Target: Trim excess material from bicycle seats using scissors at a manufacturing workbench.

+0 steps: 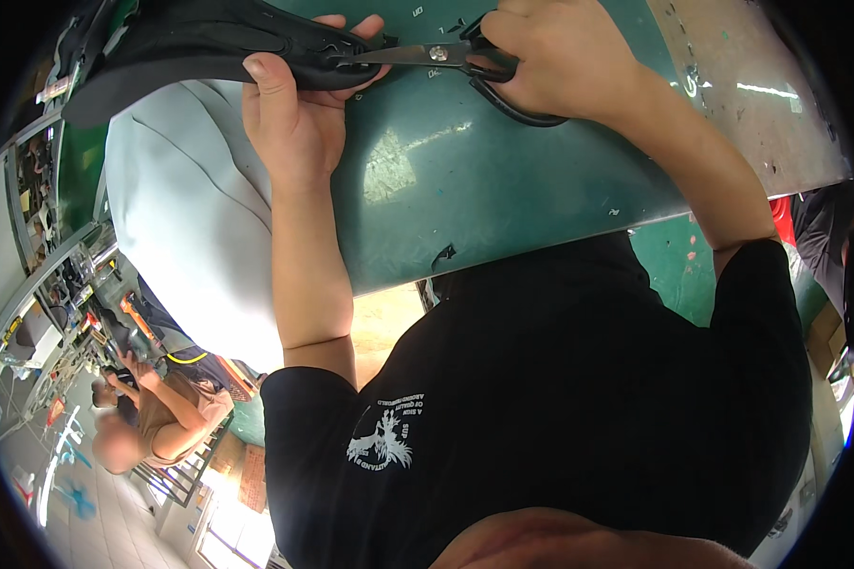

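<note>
My left hand [301, 128] is closed around the narrow end of a long black curved piece [209, 43], which has a smooth outer face and a folded, ridged inner side. The thumb presses on its near edge while the fingertips come up behind it. In my right hand [574, 57] is a pair of black-handled scissors [417, 54], with the fingers through the loops. Their blades point left and the tip lies at the inner edge of the black piece, next to my left fingers. How far the blades are apart cannot be made out.
Below my hands lies a green tabletop [541, 166], its near edge in front of my body. A small black scrap [443, 254] sits by that edge. Pale grey sheet material [185, 180] hangs at the left. Another person [171, 417] sits farther left, near cluttered shelves.
</note>
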Action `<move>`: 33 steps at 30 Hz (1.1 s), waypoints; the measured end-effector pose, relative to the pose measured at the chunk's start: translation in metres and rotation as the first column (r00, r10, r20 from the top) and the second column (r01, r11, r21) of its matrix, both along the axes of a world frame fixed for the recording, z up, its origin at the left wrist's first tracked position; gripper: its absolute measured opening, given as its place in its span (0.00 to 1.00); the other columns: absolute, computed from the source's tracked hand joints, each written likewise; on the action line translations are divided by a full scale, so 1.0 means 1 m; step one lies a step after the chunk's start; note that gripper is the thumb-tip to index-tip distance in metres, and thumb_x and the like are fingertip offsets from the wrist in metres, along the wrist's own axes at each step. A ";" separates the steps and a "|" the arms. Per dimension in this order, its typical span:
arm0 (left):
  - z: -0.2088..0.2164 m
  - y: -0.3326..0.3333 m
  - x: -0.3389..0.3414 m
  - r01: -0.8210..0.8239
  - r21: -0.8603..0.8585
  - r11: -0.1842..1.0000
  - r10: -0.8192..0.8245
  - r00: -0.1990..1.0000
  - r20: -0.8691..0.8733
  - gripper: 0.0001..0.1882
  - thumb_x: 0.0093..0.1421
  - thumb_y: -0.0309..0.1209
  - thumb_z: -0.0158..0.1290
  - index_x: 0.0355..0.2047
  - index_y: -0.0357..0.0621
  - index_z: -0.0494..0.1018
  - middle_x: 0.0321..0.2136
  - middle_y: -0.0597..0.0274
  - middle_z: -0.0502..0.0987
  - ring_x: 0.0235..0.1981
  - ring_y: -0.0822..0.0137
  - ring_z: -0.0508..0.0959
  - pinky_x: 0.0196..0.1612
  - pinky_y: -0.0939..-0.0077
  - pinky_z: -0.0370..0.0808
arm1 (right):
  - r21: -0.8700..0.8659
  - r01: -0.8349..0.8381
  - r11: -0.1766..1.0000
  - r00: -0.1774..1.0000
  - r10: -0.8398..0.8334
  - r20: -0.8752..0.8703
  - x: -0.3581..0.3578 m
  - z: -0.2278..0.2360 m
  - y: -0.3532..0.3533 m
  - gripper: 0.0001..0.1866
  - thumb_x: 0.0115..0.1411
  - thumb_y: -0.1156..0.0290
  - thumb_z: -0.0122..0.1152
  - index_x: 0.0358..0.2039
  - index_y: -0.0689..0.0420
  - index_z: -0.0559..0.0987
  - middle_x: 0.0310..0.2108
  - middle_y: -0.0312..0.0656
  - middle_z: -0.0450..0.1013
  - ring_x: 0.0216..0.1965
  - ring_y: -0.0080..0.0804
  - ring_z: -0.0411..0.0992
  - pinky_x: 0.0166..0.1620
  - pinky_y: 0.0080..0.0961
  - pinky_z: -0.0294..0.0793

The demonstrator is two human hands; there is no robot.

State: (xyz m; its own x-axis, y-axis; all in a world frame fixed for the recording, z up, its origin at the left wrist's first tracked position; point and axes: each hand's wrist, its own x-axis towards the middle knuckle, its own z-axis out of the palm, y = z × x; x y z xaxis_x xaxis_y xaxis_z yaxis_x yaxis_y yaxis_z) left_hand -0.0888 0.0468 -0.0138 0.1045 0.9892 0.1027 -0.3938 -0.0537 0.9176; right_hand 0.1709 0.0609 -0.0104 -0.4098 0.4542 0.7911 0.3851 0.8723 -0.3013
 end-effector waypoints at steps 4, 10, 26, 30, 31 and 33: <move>0.003 0.000 0.002 -0.016 0.051 0.999 0.020 0.996 -0.092 0.41 0.70 0.62 0.40 0.59 0.29 0.63 0.53 0.42 0.74 0.57 0.35 0.77 0.51 0.45 0.85 | -0.311 0.221 0.924 0.919 -0.092 0.383 -0.002 0.015 -0.008 0.12 0.46 0.66 0.67 0.16 0.57 0.73 0.18 0.47 0.70 0.21 0.52 0.73 0.27 0.45 0.73; -0.033 0.027 0.023 0.145 0.587 0.796 -0.595 0.361 0.718 0.25 0.75 0.45 0.44 0.64 0.42 0.65 0.58 0.50 0.75 0.59 0.49 0.76 0.60 0.47 0.74 | -0.299 0.042 0.953 0.999 -0.033 0.037 -0.004 0.006 0.006 0.10 0.46 0.67 0.67 0.19 0.57 0.75 0.20 0.47 0.71 0.25 0.53 0.74 0.29 0.44 0.73; -0.005 0.002 0.006 0.037 0.149 0.988 -0.046 0.997 0.057 0.31 0.71 0.49 0.51 0.56 0.30 0.65 0.53 0.44 0.75 0.54 0.37 0.79 0.51 0.49 0.85 | 0.027 -0.096 0.995 0.972 0.100 -0.215 -0.006 -0.007 0.016 0.12 0.44 0.66 0.69 0.20 0.57 0.74 0.23 0.46 0.72 0.27 0.50 0.75 0.31 0.42 0.75; -0.003 -0.002 0.006 0.075 0.157 0.985 -0.079 0.997 0.018 0.30 0.71 0.48 0.53 0.58 0.32 0.64 0.53 0.44 0.75 0.54 0.37 0.79 0.51 0.49 0.85 | -0.233 0.200 0.952 0.914 -0.096 0.394 -0.002 0.020 0.002 0.12 0.43 0.66 0.69 0.20 0.57 0.74 0.22 0.46 0.71 0.25 0.49 0.74 0.30 0.42 0.75; -0.004 -0.001 0.007 0.079 0.161 0.984 -0.082 0.996 0.016 0.30 0.71 0.48 0.53 0.58 0.32 0.64 0.53 0.44 0.75 0.54 0.37 0.79 0.51 0.49 0.85 | -0.073 0.071 0.995 0.994 -0.065 0.085 -0.006 0.004 0.011 0.12 0.43 0.66 0.69 0.20 0.57 0.74 0.22 0.45 0.71 0.25 0.48 0.74 0.30 0.41 0.75; -0.006 0.001 0.006 0.050 0.161 0.986 -0.060 0.996 0.063 0.31 0.71 0.48 0.53 0.60 0.34 0.61 0.53 0.44 0.75 0.54 0.37 0.79 0.51 0.48 0.85 | 0.125 -0.004 0.992 0.975 0.032 -0.221 -0.007 -0.009 0.018 0.12 0.43 0.65 0.69 0.20 0.56 0.74 0.21 0.45 0.70 0.25 0.47 0.74 0.29 0.40 0.75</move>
State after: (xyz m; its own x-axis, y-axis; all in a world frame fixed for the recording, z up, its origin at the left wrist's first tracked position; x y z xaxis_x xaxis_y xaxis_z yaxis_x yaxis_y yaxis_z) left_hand -0.0826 0.0480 -0.0197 0.1457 0.9525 0.2672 -0.4610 -0.1736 0.8703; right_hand 0.1639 0.0786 -0.0190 -0.2247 0.3418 0.9125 0.3047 0.9141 -0.2674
